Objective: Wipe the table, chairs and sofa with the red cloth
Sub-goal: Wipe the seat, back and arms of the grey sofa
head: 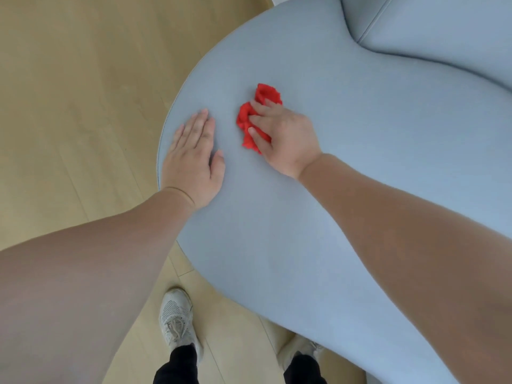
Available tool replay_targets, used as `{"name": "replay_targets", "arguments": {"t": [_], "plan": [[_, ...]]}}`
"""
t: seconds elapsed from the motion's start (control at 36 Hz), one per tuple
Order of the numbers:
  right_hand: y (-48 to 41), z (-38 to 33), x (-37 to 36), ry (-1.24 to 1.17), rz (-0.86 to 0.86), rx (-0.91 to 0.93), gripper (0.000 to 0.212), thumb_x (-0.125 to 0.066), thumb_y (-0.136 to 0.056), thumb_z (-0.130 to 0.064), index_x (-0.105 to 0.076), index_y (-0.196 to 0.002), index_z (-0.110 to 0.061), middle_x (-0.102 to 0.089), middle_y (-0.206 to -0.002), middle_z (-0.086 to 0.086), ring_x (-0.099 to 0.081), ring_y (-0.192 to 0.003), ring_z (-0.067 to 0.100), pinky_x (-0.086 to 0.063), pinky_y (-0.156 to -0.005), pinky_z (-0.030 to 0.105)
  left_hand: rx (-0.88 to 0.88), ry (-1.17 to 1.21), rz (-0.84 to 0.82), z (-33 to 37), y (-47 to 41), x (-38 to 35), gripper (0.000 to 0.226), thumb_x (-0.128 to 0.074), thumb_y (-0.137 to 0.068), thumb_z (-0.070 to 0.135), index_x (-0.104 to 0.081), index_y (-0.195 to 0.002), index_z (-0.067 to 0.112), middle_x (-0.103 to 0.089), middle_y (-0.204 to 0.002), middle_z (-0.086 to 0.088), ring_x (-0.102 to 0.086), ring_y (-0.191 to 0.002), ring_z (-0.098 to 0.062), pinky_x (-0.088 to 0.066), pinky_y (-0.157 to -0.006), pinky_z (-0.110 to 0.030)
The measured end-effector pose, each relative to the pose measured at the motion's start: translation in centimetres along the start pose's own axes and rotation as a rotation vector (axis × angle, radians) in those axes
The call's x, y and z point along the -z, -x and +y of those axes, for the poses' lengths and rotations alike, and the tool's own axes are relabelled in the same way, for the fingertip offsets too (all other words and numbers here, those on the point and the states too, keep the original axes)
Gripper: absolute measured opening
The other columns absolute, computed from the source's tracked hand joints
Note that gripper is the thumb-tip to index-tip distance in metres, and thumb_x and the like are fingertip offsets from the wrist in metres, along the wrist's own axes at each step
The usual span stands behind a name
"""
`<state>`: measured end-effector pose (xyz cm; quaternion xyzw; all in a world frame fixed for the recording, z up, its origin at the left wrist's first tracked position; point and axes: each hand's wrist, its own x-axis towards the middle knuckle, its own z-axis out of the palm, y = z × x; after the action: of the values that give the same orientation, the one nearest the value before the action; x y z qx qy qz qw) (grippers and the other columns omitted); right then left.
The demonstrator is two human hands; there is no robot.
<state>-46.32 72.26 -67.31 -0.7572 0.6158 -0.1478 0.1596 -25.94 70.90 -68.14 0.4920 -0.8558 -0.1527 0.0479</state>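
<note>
A crumpled red cloth (264,98) lies on the rounded end of a pale blue sofa (360,139). My right hand (282,137) covers the cloth's near part, fingers curled into its folds and pressing it onto the seat. Red fabric sticks out beyond the fingertips and beside the thumb. My left hand (194,159) rests flat on the sofa just left of the cloth, fingers straight and together, close to the seat's curved left edge. It touches no cloth.
Light wooden floor (69,92) surrounds the sofa on the left and below. The sofa's backrest cushion (443,29) rises at the top right. My two feet in white sneakers (177,314) stand on the floor against the sofa's near edge.
</note>
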Motion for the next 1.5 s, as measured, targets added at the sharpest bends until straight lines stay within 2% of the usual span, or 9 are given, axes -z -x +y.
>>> {"name": "replay_targets", "arguments": {"t": [0.17, 0.25, 0.42, 0.53, 0.72, 0.86, 1.25, 1.42, 1.5], "plan": [[4.4, -4.9, -2.7, -0.001, 0.064, 0.032, 0.04, -0.043, -0.091, -0.03, -0.073, -0.107, -0.007, -0.066, -0.122, 0.012, -0.061, -0.115, 0.035, -0.046, -0.098, 0.04, 0.026, -0.027, -0.013, -3.6, 3.4, 1.5, 0.065, -0.02, -0.091, 0.034, -0.03, -0.144, -0.003, -0.027, -0.153, -0.017, -0.024, -0.143, -0.027, 0.002, -0.116, -0.024], [7.5, -7.8, -3.7, -0.018, 0.088, 0.074, 0.036, -0.047, -0.091, -0.026, -0.073, -0.105, -0.007, -0.066, -0.121, 0.012, -0.062, -0.113, 0.033, -0.035, -0.102, 0.033, 0.05, -0.043, -0.04, -5.3, 5.2, 2.1, 0.067, -0.018, -0.091, 0.035, -0.03, -0.145, -0.002, -0.026, -0.154, -0.015, -0.022, -0.143, -0.025, 0.0, -0.117, -0.026], [13.9, -13.1, -6.7, -0.106, 0.049, 0.106, 0.029, -0.056, -0.09, -0.023, -0.072, -0.109, -0.008, -0.062, -0.129, 0.008, -0.057, -0.121, 0.03, -0.042, -0.104, 0.042, 0.092, -0.041, -0.041, -6.7, 7.5, 2.3, 0.064, -0.02, -0.092, 0.032, -0.03, -0.145, -0.001, -0.026, -0.154, -0.014, -0.021, -0.144, -0.023, 0.005, -0.114, -0.02], [15.4, -14.4, -7.3, -0.005, 0.016, 0.165, 0.03, -0.058, -0.087, -0.021, -0.071, -0.111, -0.009, -0.06, -0.132, 0.007, -0.055, -0.123, 0.031, -0.036, -0.109, 0.039, 0.067, 0.028, -0.022, -6.4, 7.8, 2.5, 0.065, -0.018, -0.091, 0.033, -0.033, -0.144, -0.002, -0.029, -0.153, -0.015, -0.024, -0.143, -0.025, -0.004, -0.117, -0.028], [13.6, -13.3, -7.1, 0.099, 0.056, 0.27, 0.023, -0.065, -0.089, -0.019, -0.072, -0.108, -0.008, -0.062, -0.128, 0.008, -0.056, -0.121, 0.031, -0.036, -0.11, 0.042, 0.124, 0.047, -0.006, -8.1, 9.0, 3.0, 0.067, -0.015, -0.09, 0.035, -0.035, -0.142, -0.004, -0.029, -0.152, -0.015, -0.025, -0.142, -0.025, -0.003, -0.116, -0.026], [9.1, -12.3, -7.3, 0.117, 0.145, 0.236, 0.021, -0.065, -0.09, -0.021, -0.073, -0.105, -0.009, -0.065, -0.125, 0.007, -0.058, -0.119, 0.031, -0.038, -0.108, 0.046, 0.097, 0.078, 0.004, -8.8, 7.6, 3.5, 0.067, -0.015, -0.091, 0.034, -0.034, -0.143, -0.003, -0.029, -0.153, -0.014, -0.024, -0.143, -0.024, -0.004, -0.117, -0.026], [1.4, -7.9, -6.5, 0.062, 0.202, 0.224, 0.026, -0.059, -0.092, -0.027, -0.073, -0.107, -0.01, -0.065, -0.125, 0.009, -0.058, -0.121, 0.029, -0.039, -0.107, 0.045, 0.013, 0.215, 0.035, -7.9, -1.0, 0.4, 0.06, -0.024, -0.09, 0.027, -0.036, -0.142, -0.001, -0.032, -0.151, -0.015, -0.028, -0.141, -0.026, -0.014, -0.117, -0.032], [0.0, -5.8, -6.2, 0.083, 0.235, 0.259, 0.027, -0.058, -0.092, -0.027, -0.073, -0.109, -0.011, -0.065, -0.125, 0.009, -0.059, -0.12, 0.026, -0.037, -0.107, 0.048, -0.085, 0.304, 0.038, -7.5, -5.1, 0.5, 0.056, -0.032, -0.09, 0.016, -0.033, -0.144, 0.0, -0.029, -0.153, -0.013, -0.024, -0.142, -0.024, -0.01, -0.116, -0.024], [-1.8, -4.2, -5.6, 0.104, 0.262, 0.207, 0.028, -0.056, -0.092, -0.028, -0.073, -0.108, -0.011, -0.065, -0.125, 0.009, -0.059, -0.12, 0.026, -0.035, -0.108, 0.048, -0.037, 0.369, 0.019, -7.5, -7.0, 0.5, 0.058, -0.029, -0.089, 0.017, -0.031, -0.145, 0.002, -0.026, -0.154, -0.011, -0.022, -0.143, -0.021, -0.006, -0.113, -0.013]]}}
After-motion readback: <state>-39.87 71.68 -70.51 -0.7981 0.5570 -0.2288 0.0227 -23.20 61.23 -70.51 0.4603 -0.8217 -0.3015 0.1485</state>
